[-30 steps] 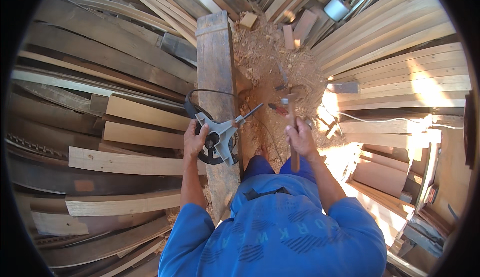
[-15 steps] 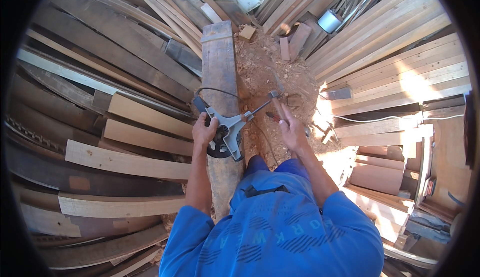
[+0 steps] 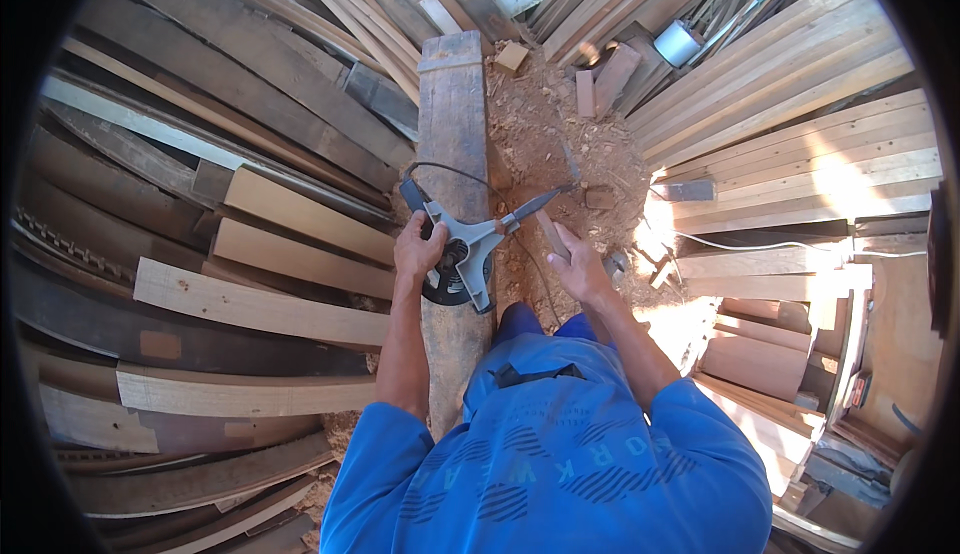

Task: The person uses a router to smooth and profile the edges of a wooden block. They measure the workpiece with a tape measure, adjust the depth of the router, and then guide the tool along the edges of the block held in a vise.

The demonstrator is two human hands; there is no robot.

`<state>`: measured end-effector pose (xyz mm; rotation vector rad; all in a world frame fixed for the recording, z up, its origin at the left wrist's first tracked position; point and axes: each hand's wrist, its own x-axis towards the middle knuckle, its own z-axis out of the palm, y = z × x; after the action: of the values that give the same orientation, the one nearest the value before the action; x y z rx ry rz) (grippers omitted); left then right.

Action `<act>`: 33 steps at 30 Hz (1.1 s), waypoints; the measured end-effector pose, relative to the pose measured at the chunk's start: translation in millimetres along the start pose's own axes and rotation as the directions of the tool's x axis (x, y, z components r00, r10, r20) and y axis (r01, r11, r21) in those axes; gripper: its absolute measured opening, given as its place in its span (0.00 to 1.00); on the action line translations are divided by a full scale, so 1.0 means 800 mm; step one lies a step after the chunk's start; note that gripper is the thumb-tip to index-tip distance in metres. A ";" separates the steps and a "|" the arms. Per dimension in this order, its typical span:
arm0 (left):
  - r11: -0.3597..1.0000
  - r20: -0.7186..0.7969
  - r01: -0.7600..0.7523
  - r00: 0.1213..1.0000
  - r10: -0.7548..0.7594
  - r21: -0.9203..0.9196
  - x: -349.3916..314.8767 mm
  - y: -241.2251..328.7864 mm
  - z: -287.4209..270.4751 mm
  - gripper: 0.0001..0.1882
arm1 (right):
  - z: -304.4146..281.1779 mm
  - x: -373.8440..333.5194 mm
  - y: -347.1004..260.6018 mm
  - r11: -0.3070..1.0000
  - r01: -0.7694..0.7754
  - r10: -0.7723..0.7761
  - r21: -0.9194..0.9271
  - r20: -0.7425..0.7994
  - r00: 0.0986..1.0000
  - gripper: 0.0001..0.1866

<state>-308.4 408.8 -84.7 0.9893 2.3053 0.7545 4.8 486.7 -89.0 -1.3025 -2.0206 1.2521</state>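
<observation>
Over the beam (image 3: 453, 134), just left of the person's middle, sits the tool (image 3: 478, 238): a pale grey metal frame with three arms, a round black part beneath it and a dark grip at its upper left. Whether it rests on the wood or is held slightly above, I cannot tell. The left hand (image 3: 420, 245) is closed around its left side, thumb on top and fingers curled under the frame. From the frame's right-hand end a rod (image 3: 535, 205) points up and away to the right. A black cable (image 3: 455, 167) arcs over the beam behind the tool.

The right hand (image 3: 580, 267) is closed round a wooden handle (image 3: 551, 234), which slants up and left toward the rod. Its far end is blurred, so whether it touches the rod is unclear.

Past the beam, wood shavings (image 3: 535, 114) cover the ground, with a pale block (image 3: 512, 55) and a reddish block (image 3: 586, 94) among them. Boards (image 3: 260, 299) are stacked along the left, planks (image 3: 790, 169) along the right, crossed by a white cord (image 3: 745, 245). A white can (image 3: 678, 44) lies near the planks' far end. The person wears a blue shirt (image 3: 540, 434).
</observation>
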 end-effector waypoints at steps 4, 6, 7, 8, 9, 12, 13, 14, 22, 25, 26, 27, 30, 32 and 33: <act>1.000 0.024 -0.007 1.000 0.007 -0.013 0.000 0.003 0.001 0.21 | 0.002 -0.002 -0.005 0.997 -0.054 0.057 0.053 -0.064 0.996 0.34; 1.000 0.013 -0.011 1.000 0.010 0.003 0.000 0.002 0.001 0.21 | -0.005 -0.005 -0.019 0.998 -0.036 0.037 0.059 -0.008 0.999 0.34; 1.000 0.009 0.004 1.000 -0.004 -0.003 0.000 0.001 0.002 0.21 | -0.009 -0.006 -0.027 0.998 -0.019 0.016 0.065 0.044 0.999 0.33; 1.000 0.004 0.019 1.000 -0.019 -0.010 0.000 -0.001 0.004 0.21 | -0.009 -0.006 -0.024 0.998 -0.020 0.017 0.065 0.043 0.999 0.33; 1.000 0.004 0.019 1.000 -0.019 -0.010 -0.001 -0.004 0.003 0.21 | -0.008 -0.004 -0.017 0.999 -0.032 0.031 0.019 0.070 0.997 0.33; 0.998 0.026 -0.019 0.999 0.020 -0.053 -0.001 -0.001 0.001 0.21 | -0.009 0.000 -0.010 0.996 -0.090 0.090 0.015 0.002 0.996 0.33; 0.999 0.021 -0.016 1.000 0.017 -0.050 -0.002 0.002 0.003 0.21 | -0.008 0.001 -0.012 0.989 -0.132 0.137 0.063 -0.085 0.987 0.33; 0.999 0.017 -0.014 1.000 0.015 -0.047 -0.003 0.003 0.004 0.21 | -0.009 0.000 -0.014 0.989 -0.132 0.137 0.063 -0.083 0.987 0.33; 0.999 0.020 -0.008 1.000 0.008 -0.046 0.004 -0.003 0.007 0.22 | 0.001 -0.002 0.014 0.990 -0.061 0.076 0.124 -0.119 0.990 0.33; 0.999 0.033 0.009 0.999 -0.008 -0.044 -0.003 0.003 0.000 0.22 | -0.018 -0.003 -0.039 0.967 -0.251 0.251 -0.037 0.009 0.968 0.33; 0.999 0.029 0.016 0.999 -0.015 -0.052 -0.004 0.006 0.000 0.22 | -0.014 -0.005 -0.028 0.967 -0.254 0.254 -0.036 0.003 0.967 0.33; 0.999 0.034 0.012 0.999 -0.010 -0.052 -0.005 0.006 0.000 0.22 | -0.005 -0.006 -0.006 0.996 -0.084 0.085 -0.041 0.018 0.996 0.33; 0.996 0.032 0.036 0.999 -0.034 -0.084 -0.005 0.001 0.000 0.22 | -0.012 -0.002 -0.020 0.998 -0.032 0.031 0.047 0.015 0.999 0.32; 1.000 0.011 0.011 1.000 -0.010 -0.025 -0.004 0.002 0.002 0.23 | -0.014 -0.002 -0.027 0.978 -0.157 0.158 0.141 -0.001 0.987 0.32; 1.000 0.012 0.010 1.000 -0.010 -0.024 -0.004 0.002 0.002 0.23 | -0.012 -0.001 -0.024 0.979 -0.178 0.181 0.096 -0.025 0.983 0.32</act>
<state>-304.8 407.8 -84.1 0.9686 2.2835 0.7686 3.2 487.5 -67.6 -1.4768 -1.8322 1.3772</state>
